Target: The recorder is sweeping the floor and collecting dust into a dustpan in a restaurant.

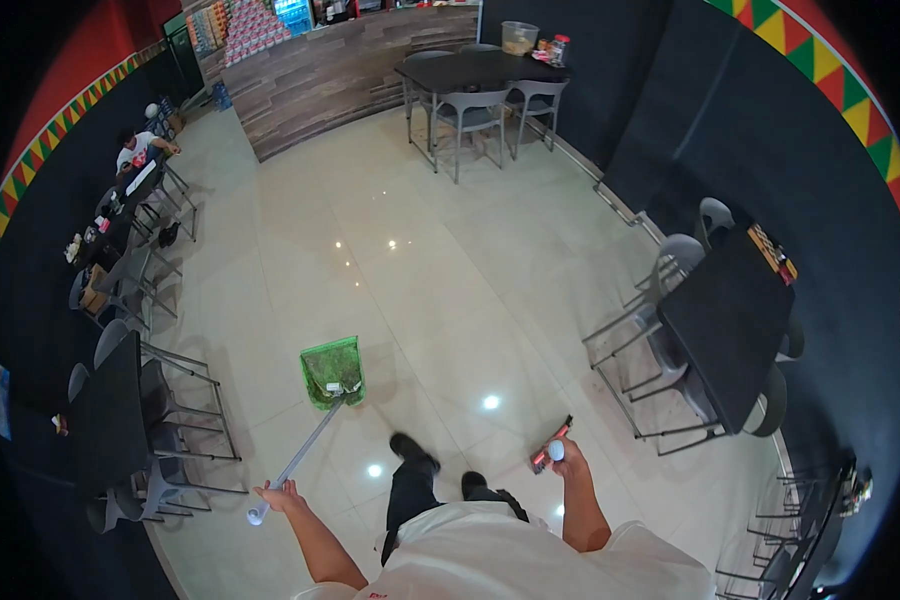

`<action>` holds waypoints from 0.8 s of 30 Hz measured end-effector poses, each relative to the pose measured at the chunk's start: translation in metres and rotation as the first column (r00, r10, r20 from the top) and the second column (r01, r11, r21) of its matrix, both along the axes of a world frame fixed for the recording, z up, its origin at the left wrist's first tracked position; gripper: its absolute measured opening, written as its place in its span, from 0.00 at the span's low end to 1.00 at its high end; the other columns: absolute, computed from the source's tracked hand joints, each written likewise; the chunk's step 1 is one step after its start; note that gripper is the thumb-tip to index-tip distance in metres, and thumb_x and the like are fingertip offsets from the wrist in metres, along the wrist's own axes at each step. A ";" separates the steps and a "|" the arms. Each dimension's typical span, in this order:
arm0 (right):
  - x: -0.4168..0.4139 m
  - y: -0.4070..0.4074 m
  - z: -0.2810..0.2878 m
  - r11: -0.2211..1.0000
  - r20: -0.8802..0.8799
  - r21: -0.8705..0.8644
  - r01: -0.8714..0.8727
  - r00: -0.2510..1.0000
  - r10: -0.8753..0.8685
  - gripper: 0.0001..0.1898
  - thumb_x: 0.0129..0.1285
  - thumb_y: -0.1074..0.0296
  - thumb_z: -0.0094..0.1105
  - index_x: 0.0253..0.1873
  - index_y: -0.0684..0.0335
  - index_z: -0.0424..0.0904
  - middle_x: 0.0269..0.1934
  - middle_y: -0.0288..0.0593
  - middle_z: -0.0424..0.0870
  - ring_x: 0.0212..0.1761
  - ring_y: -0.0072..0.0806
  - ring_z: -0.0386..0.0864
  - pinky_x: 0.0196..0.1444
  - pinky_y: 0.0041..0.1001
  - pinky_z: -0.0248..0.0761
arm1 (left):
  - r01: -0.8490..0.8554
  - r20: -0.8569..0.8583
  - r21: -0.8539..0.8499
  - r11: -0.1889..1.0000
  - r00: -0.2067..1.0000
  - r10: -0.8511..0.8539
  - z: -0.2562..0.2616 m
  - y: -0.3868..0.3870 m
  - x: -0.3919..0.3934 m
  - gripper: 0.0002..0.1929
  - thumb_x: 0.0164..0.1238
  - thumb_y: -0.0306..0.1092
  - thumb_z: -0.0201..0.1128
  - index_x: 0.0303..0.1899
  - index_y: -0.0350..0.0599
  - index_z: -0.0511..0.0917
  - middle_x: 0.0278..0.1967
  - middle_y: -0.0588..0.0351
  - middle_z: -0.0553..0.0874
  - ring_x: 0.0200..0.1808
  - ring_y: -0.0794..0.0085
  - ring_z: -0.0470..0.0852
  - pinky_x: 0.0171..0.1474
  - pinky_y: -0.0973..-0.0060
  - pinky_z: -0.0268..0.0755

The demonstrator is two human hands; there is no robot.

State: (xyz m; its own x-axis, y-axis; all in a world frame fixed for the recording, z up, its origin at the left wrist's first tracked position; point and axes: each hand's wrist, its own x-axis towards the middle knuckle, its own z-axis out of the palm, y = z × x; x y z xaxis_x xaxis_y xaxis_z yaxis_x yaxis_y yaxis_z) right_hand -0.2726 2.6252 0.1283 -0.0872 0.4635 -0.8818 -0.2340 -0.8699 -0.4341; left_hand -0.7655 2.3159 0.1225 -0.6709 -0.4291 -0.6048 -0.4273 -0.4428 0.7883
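Note:
My left hand [281, 496] holds the upper end of the pale handle of a long-handled green dustpan [332, 371]. The pan lies out in front on the tiled floor [420, 300], with a little white litter near the handle joint. On the right, my right hand [568, 459] is closed around the handle of a broom, whose rounded light-blue end points up at the camera. The red and black broom head [551, 444] shows beyond that hand, low over or on the floor; contact cannot be told. My feet in black shoes stand between the two tools.
Black tables with grey chairs line the left wall [105, 412] and right wall [727, 330]. Another table [480, 71] stands by the wood-clad counter [345, 67], bearing a plastic tub [520, 37]. A person [136, 150] sits at a far left table.

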 end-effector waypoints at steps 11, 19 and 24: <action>-0.293 0.151 -0.036 0.730 0.231 0.116 -0.674 0.733 0.640 0.04 0.44 0.75 0.52 0.26 0.66 0.68 0.18 0.41 0.69 0.15 0.29 0.68 0.12 0.27 0.59 | -0.090 0.032 -0.102 0.991 0.995 0.094 -0.032 0.064 -0.137 0.26 0.57 0.58 0.47 0.43 0.43 0.69 0.42 0.47 0.71 0.37 0.60 0.73 0.41 0.66 0.68; -0.561 0.210 -0.026 0.210 0.274 0.032 -0.977 0.211 0.938 0.06 0.43 0.75 0.52 0.24 0.73 0.68 0.16 0.46 0.70 0.11 0.29 0.67 0.08 0.25 0.57 | -0.371 0.048 -0.099 0.924 0.925 0.376 -0.005 0.089 -0.130 0.24 0.58 0.57 0.49 0.42 0.44 0.68 0.36 0.52 0.72 0.33 0.69 0.71 0.40 0.72 0.67; -0.683 0.125 -0.074 -0.142 0.264 0.053 -0.988 -0.123 0.957 0.08 0.45 0.72 0.51 0.21 0.73 0.69 0.14 0.47 0.70 0.09 0.28 0.67 0.07 0.25 0.57 | -0.522 0.058 -0.085 0.848 0.847 0.528 -0.046 0.056 -0.073 0.27 0.57 0.60 0.47 0.45 0.44 0.65 0.42 0.51 0.70 0.40 0.60 0.71 0.48 0.66 0.64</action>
State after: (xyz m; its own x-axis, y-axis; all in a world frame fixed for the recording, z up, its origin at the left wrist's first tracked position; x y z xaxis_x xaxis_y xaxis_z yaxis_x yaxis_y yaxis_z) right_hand -0.9559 2.7500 0.0544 -0.5252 0.0747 -0.8477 0.8504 0.0100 -0.5260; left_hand -0.8389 2.3717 0.0762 -0.2874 -0.7433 -0.6041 -0.2049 -0.5684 0.7968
